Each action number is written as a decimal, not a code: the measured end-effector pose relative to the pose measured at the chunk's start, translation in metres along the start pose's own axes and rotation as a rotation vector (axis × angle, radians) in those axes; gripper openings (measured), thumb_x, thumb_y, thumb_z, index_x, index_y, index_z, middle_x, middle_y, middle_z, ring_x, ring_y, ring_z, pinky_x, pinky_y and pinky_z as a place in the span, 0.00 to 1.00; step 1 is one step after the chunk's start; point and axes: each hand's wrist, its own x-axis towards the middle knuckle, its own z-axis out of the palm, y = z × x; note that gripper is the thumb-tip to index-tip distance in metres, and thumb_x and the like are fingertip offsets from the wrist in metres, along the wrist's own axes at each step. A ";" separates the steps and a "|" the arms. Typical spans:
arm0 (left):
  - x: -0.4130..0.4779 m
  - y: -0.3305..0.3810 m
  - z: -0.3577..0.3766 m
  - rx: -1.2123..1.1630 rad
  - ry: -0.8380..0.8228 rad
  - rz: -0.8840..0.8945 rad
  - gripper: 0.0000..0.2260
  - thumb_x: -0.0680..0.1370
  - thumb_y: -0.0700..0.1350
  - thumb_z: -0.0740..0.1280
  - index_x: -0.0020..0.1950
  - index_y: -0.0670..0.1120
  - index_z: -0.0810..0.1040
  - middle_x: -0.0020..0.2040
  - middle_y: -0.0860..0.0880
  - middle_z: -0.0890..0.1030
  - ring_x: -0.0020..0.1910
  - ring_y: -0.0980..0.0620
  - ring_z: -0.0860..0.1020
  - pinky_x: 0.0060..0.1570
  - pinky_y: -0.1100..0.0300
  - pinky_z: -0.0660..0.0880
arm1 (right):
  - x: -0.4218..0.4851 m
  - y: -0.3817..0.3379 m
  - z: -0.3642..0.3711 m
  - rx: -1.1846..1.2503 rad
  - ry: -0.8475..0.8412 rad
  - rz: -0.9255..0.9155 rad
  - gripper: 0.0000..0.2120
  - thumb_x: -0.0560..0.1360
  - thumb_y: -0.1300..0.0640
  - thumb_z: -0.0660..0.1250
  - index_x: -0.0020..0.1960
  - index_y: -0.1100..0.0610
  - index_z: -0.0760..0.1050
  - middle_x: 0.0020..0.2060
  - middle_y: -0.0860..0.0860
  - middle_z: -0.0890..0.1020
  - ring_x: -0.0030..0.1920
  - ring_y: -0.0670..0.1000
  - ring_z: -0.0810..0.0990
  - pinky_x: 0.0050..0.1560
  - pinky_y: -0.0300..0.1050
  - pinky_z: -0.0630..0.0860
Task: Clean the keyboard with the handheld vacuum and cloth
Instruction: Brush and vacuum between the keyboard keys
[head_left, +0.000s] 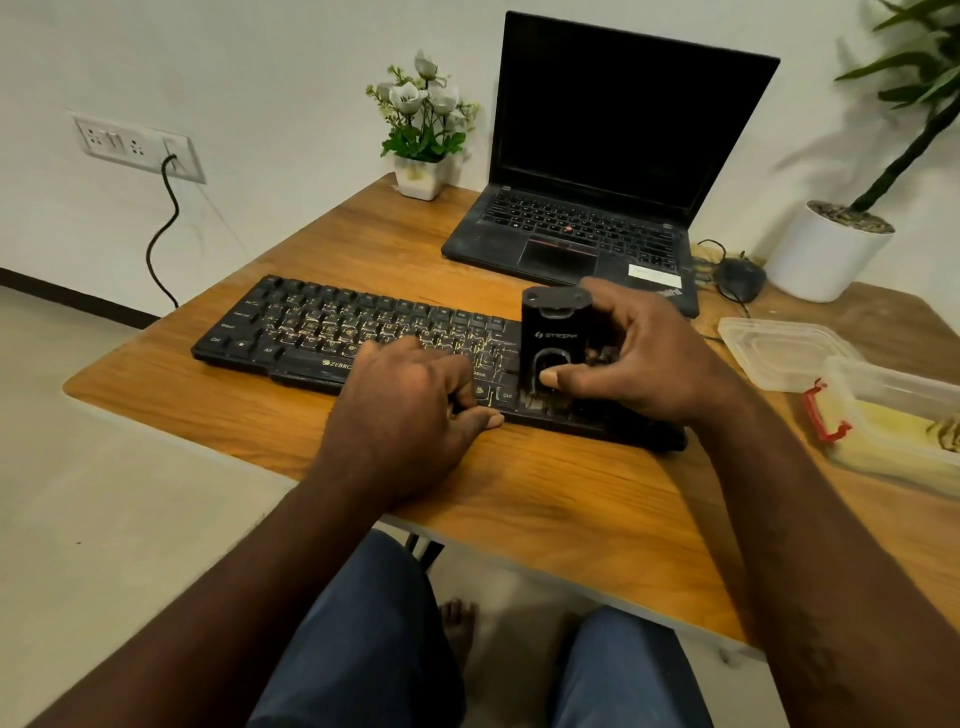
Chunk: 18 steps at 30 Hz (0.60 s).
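Note:
A black keyboard (332, 332) with dusty keys lies across the wooden desk (545, 493). A small black handheld vacuum (553, 332) stands upright on the keyboard's right part. My right hand (639, 358) is wrapped around the vacuum, thumb on its front near the base. My left hand (410, 410) rests on the keyboard's front edge near the middle, fingers curled over the keys and thumb against the front rim. No cloth is in view.
An open black laptop (597, 156) sits behind the keyboard. A white flower pot (418, 176) stands at the back left, a large white planter (826, 254) and a mouse (740, 278) at the back right. Clear plastic containers (789, 353) lie at the right.

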 end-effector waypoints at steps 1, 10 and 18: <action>0.000 0.000 0.000 0.001 0.001 0.001 0.16 0.72 0.65 0.69 0.35 0.59 0.66 0.32 0.63 0.69 0.40 0.54 0.71 0.53 0.48 0.71 | 0.000 0.001 -0.004 0.011 -0.006 0.016 0.25 0.69 0.59 0.82 0.61 0.42 0.77 0.54 0.42 0.84 0.55 0.46 0.84 0.57 0.51 0.83; 0.000 -0.003 0.003 0.020 0.015 0.000 0.15 0.72 0.63 0.70 0.36 0.58 0.68 0.33 0.62 0.69 0.40 0.55 0.70 0.52 0.50 0.69 | 0.000 -0.008 0.009 -0.003 -0.085 -0.043 0.21 0.69 0.57 0.82 0.59 0.54 0.80 0.53 0.48 0.85 0.56 0.49 0.84 0.57 0.56 0.82; 0.000 -0.003 0.003 0.005 0.012 -0.003 0.15 0.73 0.64 0.70 0.36 0.57 0.70 0.32 0.61 0.70 0.39 0.55 0.71 0.53 0.48 0.70 | -0.010 0.003 -0.024 0.097 -0.119 0.048 0.23 0.67 0.62 0.83 0.55 0.46 0.80 0.51 0.46 0.85 0.54 0.49 0.86 0.54 0.48 0.84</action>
